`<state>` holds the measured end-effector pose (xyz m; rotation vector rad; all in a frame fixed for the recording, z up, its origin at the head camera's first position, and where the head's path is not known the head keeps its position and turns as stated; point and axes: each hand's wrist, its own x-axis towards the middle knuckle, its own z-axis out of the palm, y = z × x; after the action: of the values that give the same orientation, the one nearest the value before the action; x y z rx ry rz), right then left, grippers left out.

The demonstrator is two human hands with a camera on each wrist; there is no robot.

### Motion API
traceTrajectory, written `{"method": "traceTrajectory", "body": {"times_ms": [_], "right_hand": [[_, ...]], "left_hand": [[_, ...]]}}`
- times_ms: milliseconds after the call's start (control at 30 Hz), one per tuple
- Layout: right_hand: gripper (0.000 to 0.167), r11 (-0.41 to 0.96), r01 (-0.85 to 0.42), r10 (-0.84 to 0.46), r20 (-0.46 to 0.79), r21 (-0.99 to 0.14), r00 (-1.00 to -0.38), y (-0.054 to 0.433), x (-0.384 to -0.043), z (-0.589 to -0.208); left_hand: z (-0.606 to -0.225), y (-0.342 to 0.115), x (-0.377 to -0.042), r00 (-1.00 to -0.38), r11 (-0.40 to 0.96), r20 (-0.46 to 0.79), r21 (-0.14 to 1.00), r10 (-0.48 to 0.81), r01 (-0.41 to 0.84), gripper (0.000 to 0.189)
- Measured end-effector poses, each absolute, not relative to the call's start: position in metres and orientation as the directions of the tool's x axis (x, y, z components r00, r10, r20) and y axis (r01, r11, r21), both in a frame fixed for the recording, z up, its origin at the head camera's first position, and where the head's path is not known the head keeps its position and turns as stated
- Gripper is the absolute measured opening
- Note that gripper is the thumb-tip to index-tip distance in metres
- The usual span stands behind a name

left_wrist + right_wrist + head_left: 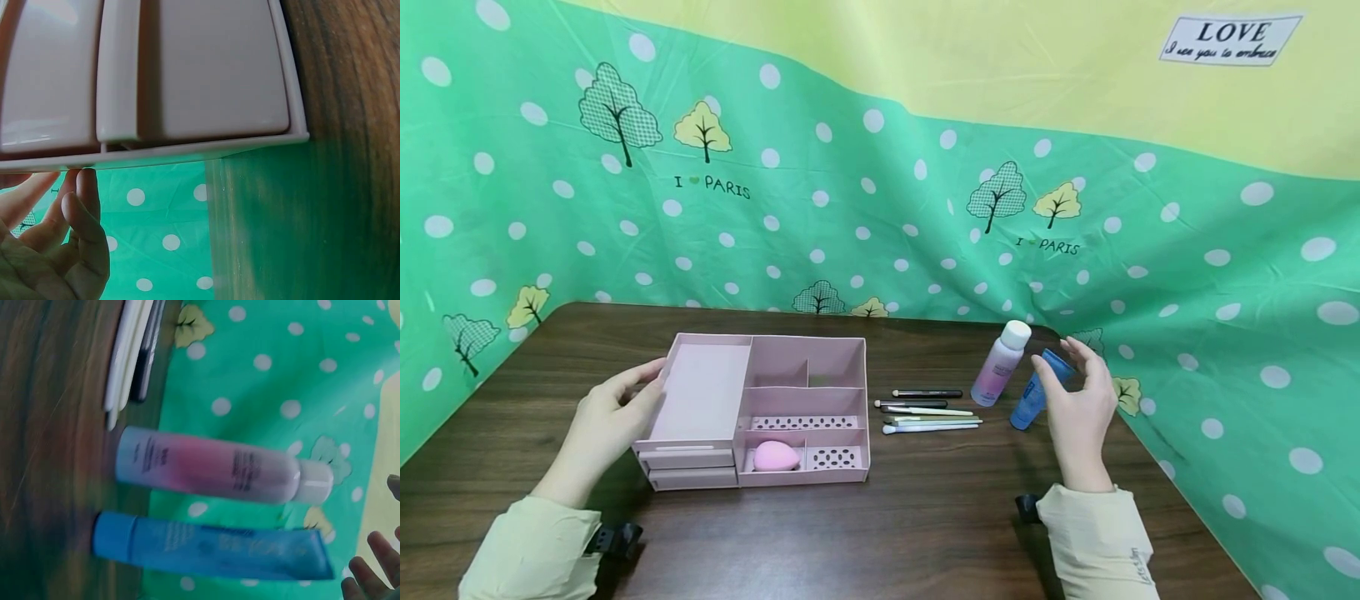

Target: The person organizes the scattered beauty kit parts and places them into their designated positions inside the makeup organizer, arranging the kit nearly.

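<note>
The right grip, at centre right of the head view, was apart, thumb and fingers spread near the top of a blue tube standing on its cap. The left grip was clamped on nothing, its fingertips touching the left side of a pink organizer left of centre, where a pink sponge lay in a lower compartment. A white-capped bottle stood just left of the tube, with brushes lying between bottle and organizer. All rested on a dark wood-grain tabletop. Behind, a green-and-yellow cloth with white dots and printed trees filled the upper frame, "LOVE" lettered at upper right.
</note>
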<state>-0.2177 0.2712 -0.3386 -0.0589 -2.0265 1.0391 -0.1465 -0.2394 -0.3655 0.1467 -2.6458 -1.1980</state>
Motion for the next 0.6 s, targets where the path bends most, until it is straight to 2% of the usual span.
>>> {"method": "traceTrajectory", "body": {"times_ms": [300,600], "right_hand": [[0.066,0.545,-0.134,0.458,0.428,-0.827,-0.779,0.293,-0.223,-0.353],[0.077,0.53,0.03,0.452,0.253,-0.847,-0.855,0.307,-0.229,-0.361]], "left_hand": [[-0.367,-0.24,-0.147,-0.967,0.665,0.174,0.746,-0.185,0.008,0.049],[-0.366,-0.24,-0.146,-0.966,0.66,0.181,0.751,-0.185,0.014,0.049]]}}
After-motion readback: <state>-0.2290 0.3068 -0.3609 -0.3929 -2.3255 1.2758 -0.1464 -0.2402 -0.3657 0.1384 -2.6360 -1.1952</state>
